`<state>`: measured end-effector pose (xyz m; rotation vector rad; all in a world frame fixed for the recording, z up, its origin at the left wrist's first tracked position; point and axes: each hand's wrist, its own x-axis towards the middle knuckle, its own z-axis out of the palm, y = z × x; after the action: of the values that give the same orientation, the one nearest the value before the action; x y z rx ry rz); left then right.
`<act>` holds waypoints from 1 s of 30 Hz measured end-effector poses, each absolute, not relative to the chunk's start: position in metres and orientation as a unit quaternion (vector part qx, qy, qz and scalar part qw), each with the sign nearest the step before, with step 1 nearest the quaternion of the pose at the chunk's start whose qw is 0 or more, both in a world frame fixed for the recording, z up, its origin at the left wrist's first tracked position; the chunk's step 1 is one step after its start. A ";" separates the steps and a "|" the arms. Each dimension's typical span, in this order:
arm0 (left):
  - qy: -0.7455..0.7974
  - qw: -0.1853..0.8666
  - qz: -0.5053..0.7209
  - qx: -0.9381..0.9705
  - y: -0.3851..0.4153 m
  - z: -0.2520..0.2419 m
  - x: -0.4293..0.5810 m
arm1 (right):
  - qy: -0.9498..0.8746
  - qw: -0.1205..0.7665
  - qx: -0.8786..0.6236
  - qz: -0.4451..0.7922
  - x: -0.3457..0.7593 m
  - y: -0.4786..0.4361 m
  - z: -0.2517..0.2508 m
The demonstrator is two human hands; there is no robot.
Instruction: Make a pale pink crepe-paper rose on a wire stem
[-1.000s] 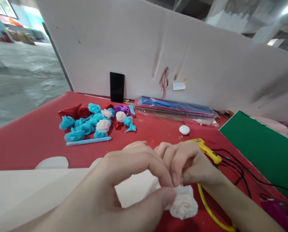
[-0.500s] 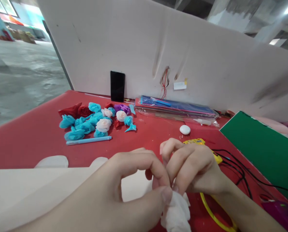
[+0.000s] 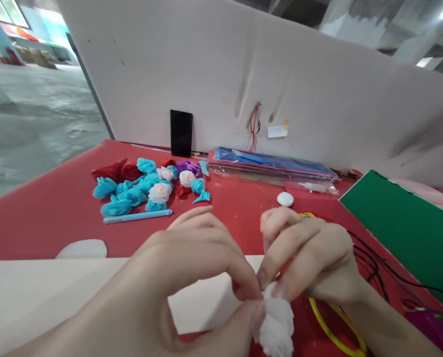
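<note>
Near the bottom edge, a white crepe-paper flower (image 3: 278,327) hangs between my two hands, its layers bunched and ruffled. My left hand (image 3: 202,277) pinches it from the left with thumb and index finger. From the right, my right hand (image 3: 306,253) grips the narrow upper end of the same flower between its fingertips. The fingertips of both hands nearly meet there. A white sheet or board (image 3: 199,302) lies beneath my left hand.
Blue, white, red and purple paper flowers (image 3: 134,193) lie at the left behind a light-blue pen (image 3: 138,216). A phone (image 3: 181,133) leans on the wall. Packaged paper sheets (image 3: 269,163), a white oval object (image 3: 285,199), a yellow cable (image 3: 336,327) and a green board (image 3: 403,238) are further right.
My right hand has shifted slightly right, and the fingers of my left hand have lifted and spread a little. The white flower has moved slightly right and stays between both hands.
</note>
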<state>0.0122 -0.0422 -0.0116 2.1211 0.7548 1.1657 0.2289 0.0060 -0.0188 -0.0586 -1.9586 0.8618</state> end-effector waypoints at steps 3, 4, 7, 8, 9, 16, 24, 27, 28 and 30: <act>0.292 0.287 0.452 0.793 -0.039 -0.009 0.015 | -0.795 0.485 -0.030 0.364 0.231 0.005 -0.020; 0.306 0.287 0.451 0.788 -0.038 -0.008 0.016 | -0.792 0.480 -0.043 0.376 0.232 0.005 -0.021; 0.357 0.297 0.427 0.776 -0.035 -0.006 0.017 | -0.770 0.451 -0.084 0.443 0.231 0.007 -0.024; 0.371 0.301 0.421 0.771 -0.034 -0.006 0.017 | -0.748 0.471 -0.045 0.466 0.229 0.008 -0.026; 0.381 0.306 0.417 0.767 -0.033 -0.005 0.017 | -0.720 0.467 -0.039 0.511 0.227 0.008 -0.029; 0.402 0.394 0.412 0.717 -0.028 0.004 0.017 | -0.436 0.417 -0.110 0.790 0.206 -0.003 -0.049; 0.362 0.582 0.403 0.606 -0.021 0.002 0.020 | -0.345 0.404 -0.131 0.837 0.197 -0.014 -0.043; 0.346 0.596 0.408 0.599 -0.019 -0.001 0.021 | -0.337 0.410 -0.138 0.836 0.196 -0.015 -0.041; 0.347 0.593 0.406 0.603 -0.019 -0.001 0.021 | -0.335 0.414 -0.140 0.835 0.196 -0.015 -0.041; 0.352 0.581 0.407 0.611 -0.019 -0.001 0.021 | -0.329 0.423 -0.146 0.831 0.195 -0.015 -0.040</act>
<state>0.0208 -0.0189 -0.0010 1.4279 0.8223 0.9500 0.1947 -0.0154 -0.0404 -0.3644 -0.8237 2.0807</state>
